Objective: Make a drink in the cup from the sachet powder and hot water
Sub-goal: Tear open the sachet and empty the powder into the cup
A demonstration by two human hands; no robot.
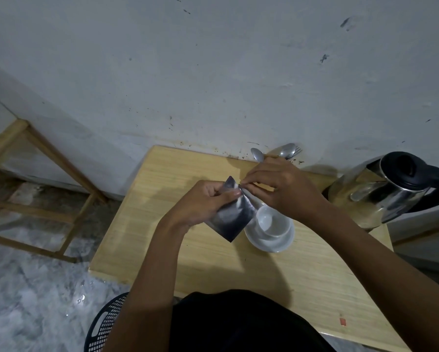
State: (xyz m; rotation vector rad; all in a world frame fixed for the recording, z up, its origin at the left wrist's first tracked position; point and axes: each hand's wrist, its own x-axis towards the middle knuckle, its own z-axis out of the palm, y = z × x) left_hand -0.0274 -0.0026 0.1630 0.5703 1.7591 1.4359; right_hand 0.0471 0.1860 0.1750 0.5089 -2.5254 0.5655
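A silvery sachet (232,219) hangs tilted above the wooden table (162,224), just left of a white cup (273,222) that stands on a white saucer (269,243). My left hand (203,204) grips the sachet's upper part between thumb and fingers. My right hand (279,186) pinches the sachet's top corner, right beside the left thumb. The cup looks empty inside. A steel kettle (380,191) with a black lid stands at the table's right edge.
Spoons and a fork (279,151) stick up at the back of the table against the white wall. A wooden frame (48,174) stands on the floor to the left. A dark perforated plastic seat (104,323) is at the lower left.
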